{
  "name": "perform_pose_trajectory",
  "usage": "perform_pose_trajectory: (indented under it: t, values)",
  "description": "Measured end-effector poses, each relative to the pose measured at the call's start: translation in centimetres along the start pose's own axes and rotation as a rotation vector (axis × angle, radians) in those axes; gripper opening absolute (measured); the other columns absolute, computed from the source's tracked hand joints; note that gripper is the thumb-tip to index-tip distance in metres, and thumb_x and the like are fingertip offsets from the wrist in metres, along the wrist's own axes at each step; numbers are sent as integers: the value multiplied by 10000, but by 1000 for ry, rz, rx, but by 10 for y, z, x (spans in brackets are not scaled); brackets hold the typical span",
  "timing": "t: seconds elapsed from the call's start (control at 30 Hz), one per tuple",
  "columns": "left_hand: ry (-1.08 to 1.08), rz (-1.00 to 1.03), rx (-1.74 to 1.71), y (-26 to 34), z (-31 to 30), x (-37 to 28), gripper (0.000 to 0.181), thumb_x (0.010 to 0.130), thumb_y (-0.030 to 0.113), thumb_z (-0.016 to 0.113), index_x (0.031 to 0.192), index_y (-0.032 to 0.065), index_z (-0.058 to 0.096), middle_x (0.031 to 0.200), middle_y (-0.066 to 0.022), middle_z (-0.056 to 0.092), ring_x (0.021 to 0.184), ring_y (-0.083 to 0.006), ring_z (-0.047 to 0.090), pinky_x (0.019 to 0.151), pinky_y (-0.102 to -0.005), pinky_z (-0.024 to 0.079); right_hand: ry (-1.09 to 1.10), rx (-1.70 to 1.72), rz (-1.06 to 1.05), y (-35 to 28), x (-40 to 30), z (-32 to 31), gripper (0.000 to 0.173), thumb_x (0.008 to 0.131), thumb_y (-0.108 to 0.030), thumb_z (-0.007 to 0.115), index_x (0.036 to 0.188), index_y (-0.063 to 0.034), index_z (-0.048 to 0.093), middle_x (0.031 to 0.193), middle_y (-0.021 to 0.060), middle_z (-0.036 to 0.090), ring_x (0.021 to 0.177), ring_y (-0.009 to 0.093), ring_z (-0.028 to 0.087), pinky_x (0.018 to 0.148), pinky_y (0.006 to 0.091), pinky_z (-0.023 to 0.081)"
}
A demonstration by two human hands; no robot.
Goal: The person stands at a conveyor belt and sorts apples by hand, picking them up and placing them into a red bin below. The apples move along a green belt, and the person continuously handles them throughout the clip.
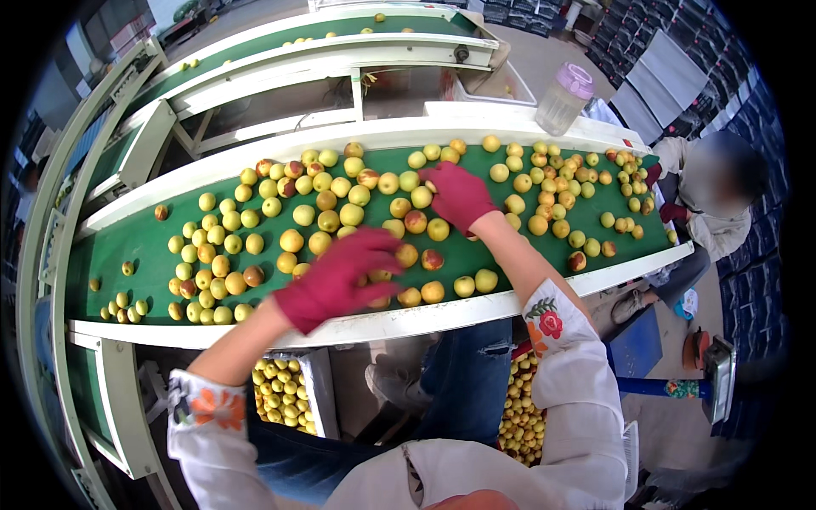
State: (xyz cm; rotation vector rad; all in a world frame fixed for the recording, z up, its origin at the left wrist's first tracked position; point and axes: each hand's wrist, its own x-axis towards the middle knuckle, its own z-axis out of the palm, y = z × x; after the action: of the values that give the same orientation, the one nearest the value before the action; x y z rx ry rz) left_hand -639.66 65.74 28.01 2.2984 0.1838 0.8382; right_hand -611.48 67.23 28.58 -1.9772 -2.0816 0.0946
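Observation:
Many small yellow-green and red-brown fruits, apparently jujubes (304, 215), lie spread over a green conveyor belt (146, 242). My left hand (344, 274), in a dark red glove, hovers palm down over fruits near the belt's close edge, its fingers spread and blurred; no fruit shows in it. My right hand (457, 194), gloved alike, is at the middle of the belt with its fingers bent among fruits. A pale fruit (431, 186) shows at its fingertips; whether it is gripped or only touched I cannot tell.
Crates of fruit (312, 389) stand below the belt's white near rail (382, 328). A lidded plastic bottle (565, 99) stands on the far rail. At the right end sits a co-worker (714, 185) with gloved hands at the belt. Behind runs another conveyor (255, 70).

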Motion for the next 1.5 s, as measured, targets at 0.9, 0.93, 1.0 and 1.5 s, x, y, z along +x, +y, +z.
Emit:
perform_pose_trajectory:
  t: [0.9,0.93,1.0,1.5]
  values:
    - [-226,55,230,-18,-44,-49,261,664,177,849,844,159,661,1262,-30,603,1385,-368,387,1161,-609,207,133,-422,391,50,-15,-38,764,874,-616,570,1388,-55,503,1478,163,436,1368,343,399,1095,434,360]
    - [-208,104,227,-18,-41,-46,259,669,184,845,842,161,654,1257,-26,597,1380,-365,389,1153,-614,225,263,-96,334,47,-9,-25,765,870,-621,566,1403,-78,495,1482,151,436,1387,342,375,1107,473,331]
    - [-192,130,255,-24,-40,-53,257,679,200,838,839,165,639,1248,-16,586,1371,-360,393,1136,-623,261,332,-313,126,-6,14,11,638,899,-582,558,1360,-140,540,1431,206,462,1360,365,402,1134,491,288]
    - [-173,-69,216,-20,-106,-122,391,631,180,823,1006,138,720,1279,-103,592,1246,-348,497,1057,-452,374,-220,379,-500,-270,74,87,449,866,-458,649,1210,-169,658,1307,95,581,1255,288,514,1041,406,421]
